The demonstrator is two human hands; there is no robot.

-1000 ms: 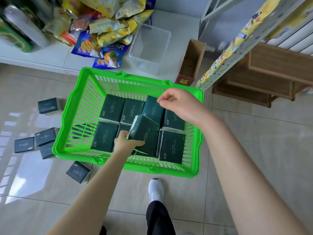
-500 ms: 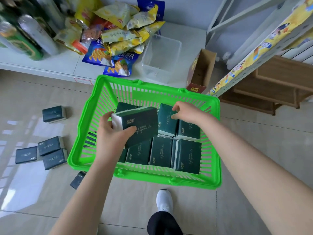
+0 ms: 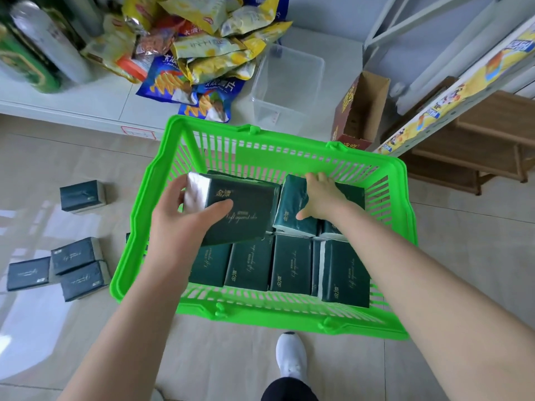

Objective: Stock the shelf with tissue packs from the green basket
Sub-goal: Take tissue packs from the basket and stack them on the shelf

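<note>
**Task item.** One tissue pack (image 3: 246,215) is clear of the stock, held above the left half of the green basket (image 3: 136,233). The left hand (image 3: 182,224) grips it at its white end, with the thumb across the printed face and the fingers round the end. This hold leaves the long body free, which should suit sliding it into a row.

**Second item.** The right hand (image 3: 324,198) clasps a second pack (image 3: 289,209) in the back row, fingers hooked over its far edge and thumb on the near face. That pack sits tilted against its neighbours and is judged mid-lift.

**Stock.** The front row (image 3: 292,267) is packed side by side, touching, so it cannot topple.

**Surroundings.**
- The basket rests on the tiled floor just before the low white shelf (image 3: 86,108), which makes for a short carry.
- Snack bags (image 3: 202,53) and a clear bin (image 3: 286,82) occupy the shelf.
- Loose packs (image 3: 78,264) lie on the floor to the left, outside the basket.
</note>
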